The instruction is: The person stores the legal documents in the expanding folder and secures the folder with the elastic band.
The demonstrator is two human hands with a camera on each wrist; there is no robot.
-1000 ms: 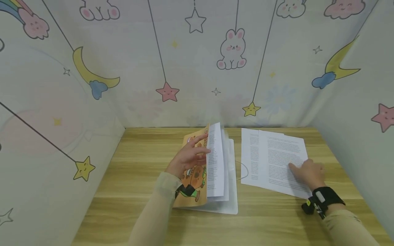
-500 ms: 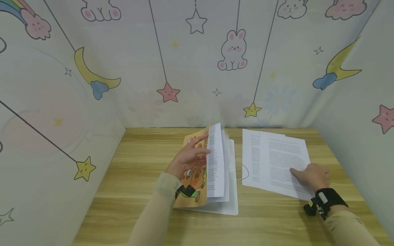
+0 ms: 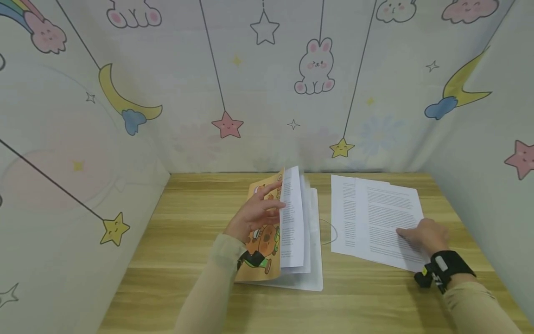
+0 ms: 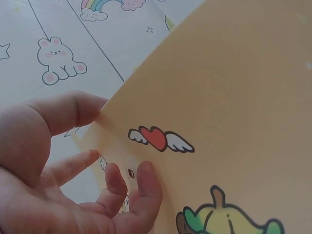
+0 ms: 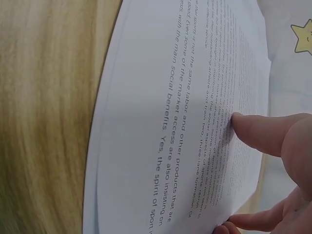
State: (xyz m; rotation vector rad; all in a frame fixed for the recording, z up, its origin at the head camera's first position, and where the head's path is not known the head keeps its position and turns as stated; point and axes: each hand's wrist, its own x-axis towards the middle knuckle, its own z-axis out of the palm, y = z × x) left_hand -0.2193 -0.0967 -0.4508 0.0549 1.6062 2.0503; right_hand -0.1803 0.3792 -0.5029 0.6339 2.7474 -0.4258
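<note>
**Folder propped on one side, loose pages pinned on the other**

So the orange, rectangular, cartoon-printed folder (glossy plastic, by the look of it) (image 3: pixel 267 241) sits mid-bench, cover tipped up instead of lying flat. The left hand (image 3: pixel 254 213) is doing the propping: fingers spread and a bit bent, tips right at the cover's free edge. I can't see a definite pinch, so I'd call it a loose, fairly wide hand. My guess is it's there because the cover would flop shut otherwise. The white printed paper pages inside (image 3: pixel 292 232) stand fanned up alongside it, over a pale, translucent back section (image 3: pixel 314 276) lying on the pale wood-grain bench (image 3: pixel 179 232). A thin, pale, curved cord (image 3: pixel 335 232) pokes out on that side too.

Over to the right there are loose, white, rectangular printed paper sheets (image 3: pixel 385 218), flat and overlapping, text side up. The right hand (image 3: pixel 427 234) has its thumb straight out on the top sheet, other fingers bent near the sheet's outer edge. Can't tell whether they tuck underneath. Thumb pressure there probably stops the pile skating around, since smooth paper slides easily. The stack lies apart from the folder, so neither hand crowds the other.
</note>
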